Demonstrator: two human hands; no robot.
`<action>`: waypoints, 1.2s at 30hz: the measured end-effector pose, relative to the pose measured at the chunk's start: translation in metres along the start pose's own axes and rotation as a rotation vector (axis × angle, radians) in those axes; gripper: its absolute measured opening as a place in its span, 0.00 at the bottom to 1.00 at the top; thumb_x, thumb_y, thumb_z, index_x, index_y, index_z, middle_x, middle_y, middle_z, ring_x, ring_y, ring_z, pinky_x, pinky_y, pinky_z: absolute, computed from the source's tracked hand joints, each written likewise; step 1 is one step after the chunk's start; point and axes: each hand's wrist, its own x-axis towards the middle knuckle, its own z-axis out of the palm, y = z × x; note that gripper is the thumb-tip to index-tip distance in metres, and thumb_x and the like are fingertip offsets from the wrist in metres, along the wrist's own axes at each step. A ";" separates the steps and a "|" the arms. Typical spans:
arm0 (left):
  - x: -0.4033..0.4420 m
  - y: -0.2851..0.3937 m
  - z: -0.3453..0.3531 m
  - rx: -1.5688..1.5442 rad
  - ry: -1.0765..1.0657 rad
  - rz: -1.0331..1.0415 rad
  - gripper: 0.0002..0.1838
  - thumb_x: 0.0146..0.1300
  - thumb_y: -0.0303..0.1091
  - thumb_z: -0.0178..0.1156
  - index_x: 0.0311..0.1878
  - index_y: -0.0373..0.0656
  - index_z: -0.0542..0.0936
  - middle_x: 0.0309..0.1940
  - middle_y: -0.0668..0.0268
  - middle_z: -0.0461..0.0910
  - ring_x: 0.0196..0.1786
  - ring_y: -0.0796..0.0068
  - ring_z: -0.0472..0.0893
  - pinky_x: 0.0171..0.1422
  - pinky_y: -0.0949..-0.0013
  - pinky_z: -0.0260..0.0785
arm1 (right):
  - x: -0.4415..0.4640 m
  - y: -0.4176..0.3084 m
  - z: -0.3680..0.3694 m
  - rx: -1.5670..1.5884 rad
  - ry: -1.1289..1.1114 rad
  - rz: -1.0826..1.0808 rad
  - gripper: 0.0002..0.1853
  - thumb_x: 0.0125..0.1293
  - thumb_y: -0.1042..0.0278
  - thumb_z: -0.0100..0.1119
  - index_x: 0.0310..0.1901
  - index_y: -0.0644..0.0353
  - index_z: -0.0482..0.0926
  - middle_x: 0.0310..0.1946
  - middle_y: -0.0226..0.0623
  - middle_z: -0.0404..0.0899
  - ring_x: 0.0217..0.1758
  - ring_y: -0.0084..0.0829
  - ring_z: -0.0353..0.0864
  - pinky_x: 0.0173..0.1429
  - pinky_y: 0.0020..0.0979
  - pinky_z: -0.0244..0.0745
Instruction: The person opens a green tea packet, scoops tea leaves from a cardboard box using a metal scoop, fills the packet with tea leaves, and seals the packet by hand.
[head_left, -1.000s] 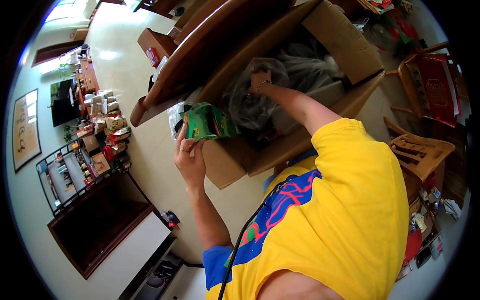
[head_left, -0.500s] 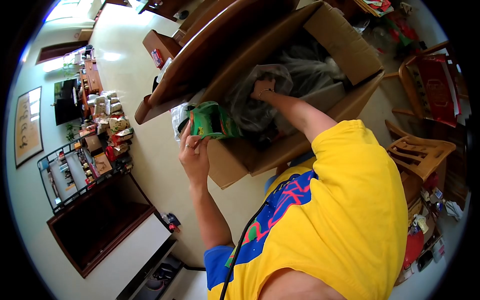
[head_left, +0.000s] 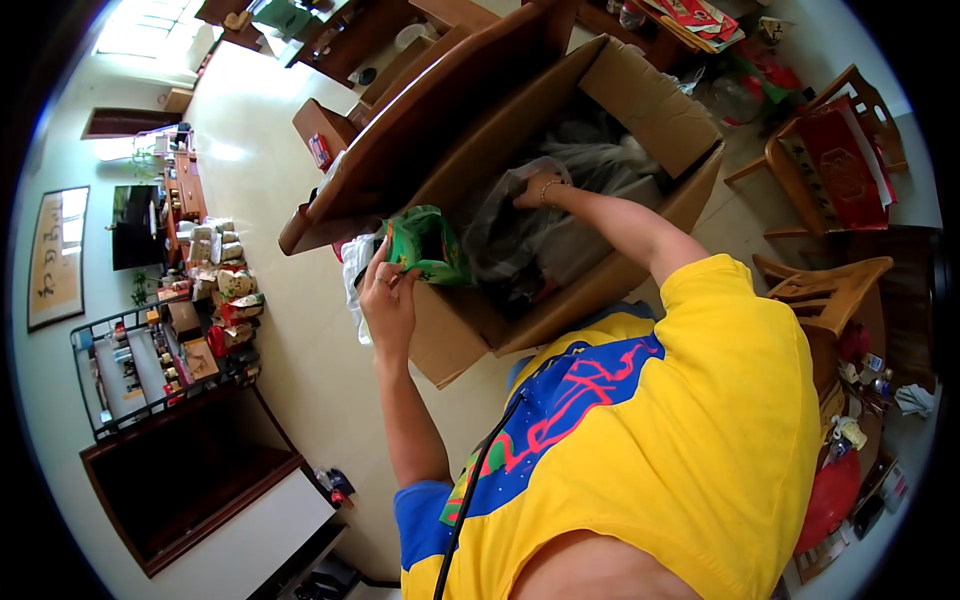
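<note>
Cardboard box (head_left: pixel 655 115) stands open before you, flaps spread. Dark wooden furniture (head_left: pixel 425 140) runs along box's far left side. Clear plastic bag (head_left: pixel 500 240) lies crumpled inside, toward box's left end. Green bag (head_left: pixel 403 240) is at that left end, by flap, mouth gaping. Your left hand (head_left: pixel 390 305) pinches green bag's edge between thumb and fingers. Your right hand (head_left: pixel 533 190) is at clear plastic bag, fingers bent; cannot tell whether they grip it. Bracelet (head_left: pixel 546 190) circles your right wrist.
</note>
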 end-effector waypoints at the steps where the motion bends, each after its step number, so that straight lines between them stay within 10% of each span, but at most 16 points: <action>1: 0.000 0.002 0.000 -0.006 0.004 0.008 0.08 0.58 0.16 0.64 0.32 0.30 0.73 0.62 0.52 0.77 0.45 0.62 0.86 0.45 0.67 0.83 | -0.005 0.004 0.004 -0.003 0.010 0.004 0.42 0.53 0.32 0.64 0.60 0.60 0.79 0.65 0.45 0.74 0.68 0.44 0.73 0.71 0.42 0.65; 13: -0.006 0.000 -0.003 0.011 -0.015 0.084 0.09 0.58 0.20 0.67 0.33 0.32 0.74 0.61 0.57 0.79 0.38 0.70 0.85 0.40 0.71 0.80 | -0.069 0.028 0.079 -0.081 0.245 -0.151 0.23 0.47 0.37 0.69 0.33 0.49 0.90 0.49 0.40 0.84 0.63 0.44 0.74 0.73 0.53 0.52; 20: -0.009 -0.010 -0.002 0.032 -0.022 0.101 0.09 0.57 0.20 0.67 0.33 0.31 0.74 0.62 0.57 0.79 0.34 0.69 0.84 0.38 0.71 0.78 | -0.081 0.047 0.034 0.163 -0.104 0.055 0.28 0.47 0.43 0.69 0.46 0.52 0.89 0.50 0.42 0.84 0.53 0.41 0.82 0.69 0.53 0.64; 26: -0.006 -0.017 -0.006 0.111 -0.006 0.152 0.12 0.58 0.24 0.68 0.31 0.34 0.72 0.61 0.64 0.80 0.33 0.71 0.84 0.37 0.71 0.78 | -0.037 0.076 0.061 0.762 -0.127 -0.153 0.29 0.47 0.54 0.74 0.56 0.39 0.84 0.38 0.35 0.87 0.41 0.26 0.85 0.43 0.28 0.80; 29: -0.008 -0.022 -0.004 0.049 -0.013 0.096 0.11 0.58 0.24 0.69 0.32 0.34 0.73 0.60 0.62 0.80 0.32 0.71 0.83 0.37 0.73 0.77 | -0.023 0.086 0.074 0.908 -0.138 -0.242 0.28 0.53 0.59 0.70 0.59 0.41 0.83 0.30 0.30 0.88 0.27 0.20 0.81 0.34 0.26 0.78; 31: -0.010 -0.023 -0.005 0.092 -0.017 0.082 0.11 0.59 0.24 0.68 0.33 0.34 0.73 0.60 0.62 0.80 0.32 0.71 0.83 0.37 0.73 0.78 | -0.028 0.085 0.059 0.683 -0.111 -0.124 0.17 0.50 0.57 0.75 0.38 0.60 0.90 0.26 0.34 0.86 0.28 0.22 0.82 0.36 0.27 0.80; 36: -0.009 -0.022 0.000 0.019 -0.015 0.061 0.10 0.58 0.21 0.68 0.33 0.33 0.74 0.61 0.59 0.79 0.36 0.71 0.85 0.41 0.71 0.80 | -0.063 0.077 0.009 0.720 -0.144 -0.175 0.21 0.48 0.54 0.74 0.38 0.63 0.89 0.28 0.33 0.86 0.29 0.23 0.82 0.35 0.25 0.77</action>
